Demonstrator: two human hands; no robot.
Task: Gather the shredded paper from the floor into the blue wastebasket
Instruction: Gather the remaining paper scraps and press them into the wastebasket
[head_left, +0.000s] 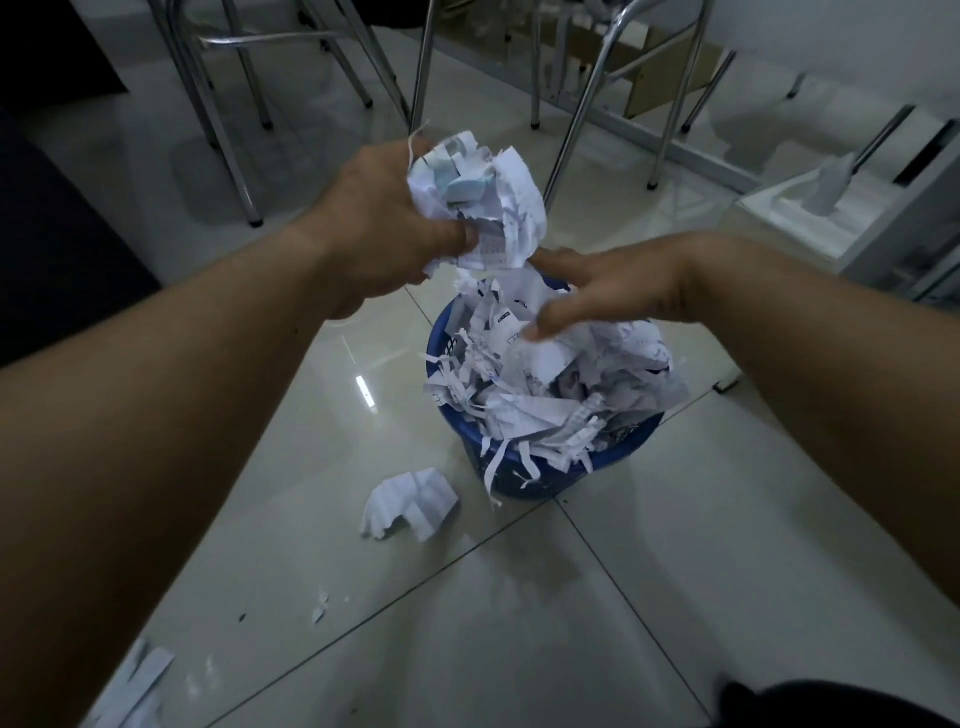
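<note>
The shredded paper (545, 384) is heaped in the blue wastebasket (540, 480), piled above its rim, with several strips hanging over the near wall. Just above the wastebasket's far side, the left hand (374, 223) holds a wad of paper (478, 202); its grip is clamped on the wad, thumb pressed into the lower edge. The right hand (613, 291) hovers over the top of the heap with its grip apart, fingers loosely extended and holding nothing; whether the thumb tip touches the paper cannot be told.

On the floor (675, 571) just left of the wastebasket's base lies 1 crumpled sheet (410, 501). Nearer the camera and further left of the wastebasket are a few small scraps (319, 608), and well beyond them, at the frame's lower-left edge, some flat strips (135, 680).

Behind the wastebasket stand metal chair legs (234, 130). To its right and back sits a white box (810, 223).
</note>
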